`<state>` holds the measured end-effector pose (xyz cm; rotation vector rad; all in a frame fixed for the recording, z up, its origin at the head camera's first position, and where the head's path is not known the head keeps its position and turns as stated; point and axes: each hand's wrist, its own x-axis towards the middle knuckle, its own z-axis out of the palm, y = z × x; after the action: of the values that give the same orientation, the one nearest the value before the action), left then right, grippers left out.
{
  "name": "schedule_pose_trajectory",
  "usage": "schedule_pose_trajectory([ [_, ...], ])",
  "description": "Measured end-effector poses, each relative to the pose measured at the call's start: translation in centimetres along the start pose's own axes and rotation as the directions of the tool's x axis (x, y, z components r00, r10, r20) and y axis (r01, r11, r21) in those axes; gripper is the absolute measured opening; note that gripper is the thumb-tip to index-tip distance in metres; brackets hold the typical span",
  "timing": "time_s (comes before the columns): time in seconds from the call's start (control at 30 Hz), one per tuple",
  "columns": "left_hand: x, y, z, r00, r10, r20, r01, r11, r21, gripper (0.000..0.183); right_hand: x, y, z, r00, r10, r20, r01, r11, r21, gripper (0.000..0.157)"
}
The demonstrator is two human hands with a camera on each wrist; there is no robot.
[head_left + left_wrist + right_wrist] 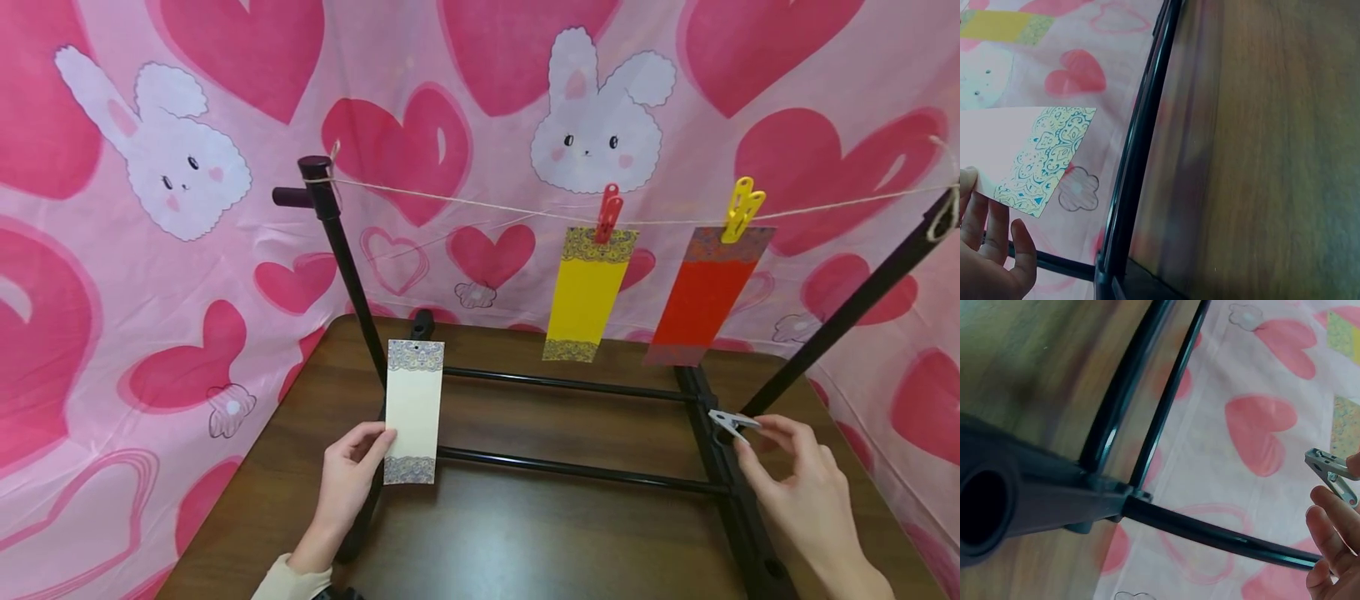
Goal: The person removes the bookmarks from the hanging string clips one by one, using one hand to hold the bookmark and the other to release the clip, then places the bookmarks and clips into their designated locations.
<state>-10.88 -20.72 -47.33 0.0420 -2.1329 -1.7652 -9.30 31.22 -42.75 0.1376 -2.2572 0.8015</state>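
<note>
My left hand pinches a cream bookmark by its left edge, low down. Patterned lace-like bands run across its top and bottom, with a small hole near the top; the left wrist view shows the bottom band of the bookmark up close. Between thumb and fingers, my right hand holds a grey clothespin pointing left, in front of the rack's right side. A string spans the rack above. From it hang a yellow bookmark under a red clothespin and a red bookmark under a yellow clothespin.
The black rack has two uprights, with the string tied at their tops, and two low crossbars. It stands on a brown wooden table. A pink cloth with hearts and rabbits hangs behind and at both sides.
</note>
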Motion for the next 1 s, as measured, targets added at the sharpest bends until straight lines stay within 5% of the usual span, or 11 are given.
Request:
schedule_pose_trajectory([
  [0.37, -0.3, -0.3, -1.3, 0.999, -0.026, -0.026, 0.026, 1.0, 0.01, 0.01, -0.8, 1.4, -0.8, 0.993, 0.1, 0.063, -0.095, 0.993, -0.075, 0.048],
  [1.0, -0.3, -1.3, -3.6, 0.986, -0.147, -0.075, 0.146, 0.989, -0.029, 0.02, -1.6, 4.7, -1.7, 0.997, 0.065, 0.05, -0.06, 0.994, -0.09, 0.043],
])
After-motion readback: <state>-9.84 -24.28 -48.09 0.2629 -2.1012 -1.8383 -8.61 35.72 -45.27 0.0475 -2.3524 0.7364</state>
